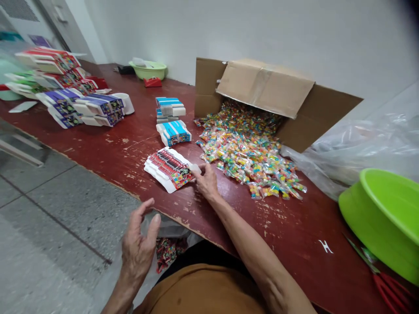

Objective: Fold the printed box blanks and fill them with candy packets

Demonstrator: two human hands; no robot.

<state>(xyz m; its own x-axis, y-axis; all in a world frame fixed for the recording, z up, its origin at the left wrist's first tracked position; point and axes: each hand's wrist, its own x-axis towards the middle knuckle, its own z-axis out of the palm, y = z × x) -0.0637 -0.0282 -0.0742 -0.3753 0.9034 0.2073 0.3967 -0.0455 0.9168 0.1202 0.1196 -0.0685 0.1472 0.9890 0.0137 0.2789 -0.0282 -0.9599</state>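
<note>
A stack of flat red and black printed paper boxes (168, 168) with white flaps lies near the table's front edge. My right hand (207, 181) is closed on the stack's right end, thumb and fingers at a white flap. Nearer to me, my left hand (139, 237) hovers by the table edge, thumb and fingers apart, holding nothing. To the right of the stack spreads a heap of small clear packets of colourful candy (244, 150), spilling from a tipped cardboard carton (266, 85). Below the edge, a plastic bag holds red and black packets (168, 250).
Blue flat boxes (173, 133) lie behind the stack; purple (98, 107) and red ones (62, 61) are piled far left. A green basin (366, 209), red-handled scissors (389, 290) and clear plastic sheeting (369, 144) are at right. A pale green basin (153, 72) stands at the back.
</note>
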